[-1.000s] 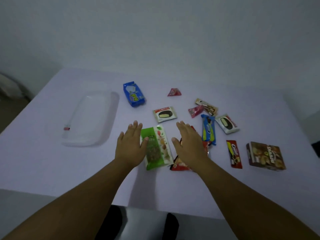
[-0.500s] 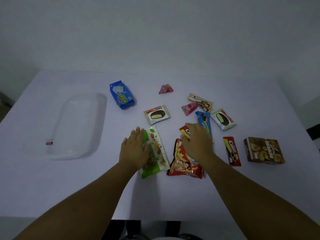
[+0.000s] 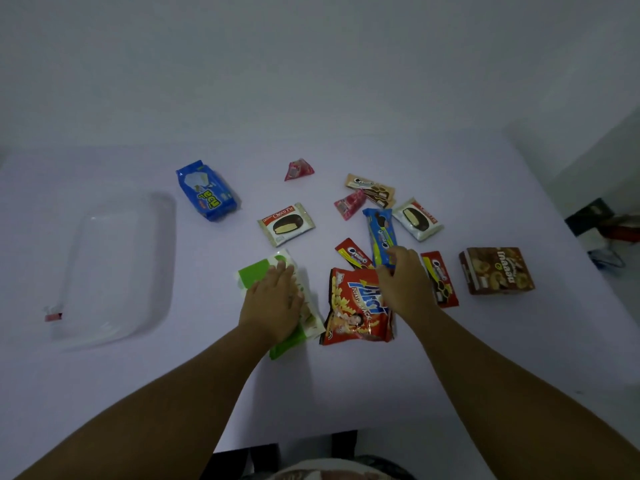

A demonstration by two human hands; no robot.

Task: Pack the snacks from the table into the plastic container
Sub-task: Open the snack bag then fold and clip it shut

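Note:
A clear plastic container lies on the left of the white table. My left hand covers a green snack packet, fingers over its upper part and thumb on its right side; the packet looks bent. My right hand pinches the near end of a blue cookie packet. A red potato snack bag lies between my hands. Two red cream-biscuit packets flank my right hand.
Farther back lie a blue bag, a pink triangular candy, two choco pies, a pink sweet and a tan cookie packet. A brown box stands at the right. Dark objects sit beyond the table's right edge.
My right hand left the red potato bag and moved up to the blue cookie packet. My left hand slid onto the green packet, which has shifted and bent.

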